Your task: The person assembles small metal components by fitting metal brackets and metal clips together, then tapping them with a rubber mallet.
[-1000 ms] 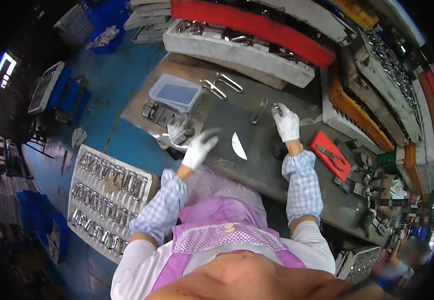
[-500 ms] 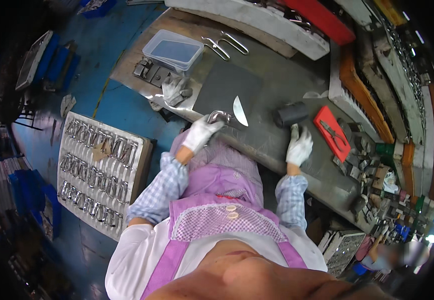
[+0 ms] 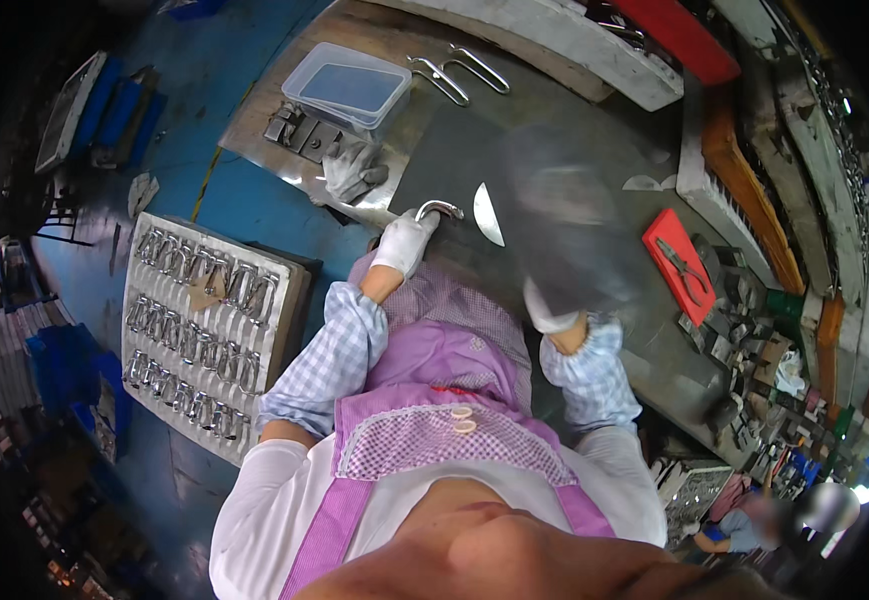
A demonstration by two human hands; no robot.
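Observation:
My left hand [image 3: 404, 245], in a white glove, is closed around a shiny curved metal hook [image 3: 441, 209] at the near edge of the worktable [image 3: 644, 335]. To its right lies a pale half-moon-shaped piece [image 3: 489, 214], close to a dark square mat [image 3: 444, 160]. My right hand [image 3: 551, 308], gloved too, grips a dark mallet [image 3: 574, 215] that is raised over the table. Motion smears the mallet into a wide grey blur, and its handle and my right fingers are hard to make out.
A clear plastic box [image 3: 394, 105], a metal fixture [image 3: 299, 133], crumpled gloves [image 3: 352, 170] and bent metal rods [image 3: 474, 70] lie farther back. Pliers [image 3: 681, 268] rest on a red tray [image 3: 666, 230] at right. At left stands a rack [image 3: 194, 330] of shiny hooks. Another person [image 3: 744, 525] is at far right.
My right hand has taken up the mallet from the tabletop and moved left with it. My left hand still holds the curved hook, turned slightly. The view has shifted a little.

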